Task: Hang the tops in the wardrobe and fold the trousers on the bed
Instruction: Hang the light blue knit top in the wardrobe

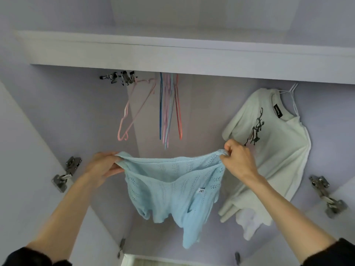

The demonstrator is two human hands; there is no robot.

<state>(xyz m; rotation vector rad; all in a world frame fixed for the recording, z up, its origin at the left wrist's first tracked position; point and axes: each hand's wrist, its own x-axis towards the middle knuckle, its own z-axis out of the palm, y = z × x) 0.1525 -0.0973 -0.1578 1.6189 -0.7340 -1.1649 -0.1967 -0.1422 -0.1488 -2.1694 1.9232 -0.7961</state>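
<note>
— Where is the top?

— The light blue knit top (172,191) is held up in front of the open wardrobe (123,48), stretched between both hands. The left hand (103,166) grips one end of its upper edge, fingers curled round the fabric; the right hand (238,158) pinches the other end in a closed fist. The rest hangs loose below.

— Any label on it?

— A small white tag (202,191) with a dark mark sits near the middle; too small to read.

— What hangs inside?

— On the right, a white T-shirt (276,158) on a white hanger (290,93), with a dark figure print on the chest and a black neck label (278,110) whose writing cannot be read. Another white garment (247,225) shows beneath it. In the middle, a bunch of bare hangers (169,110), blue, pink and red, and a pink hanger (132,110) tilted to the left, beside metal clips (123,77).

— Anything else?

— Metal hinges (66,173) on both doors.
</note>
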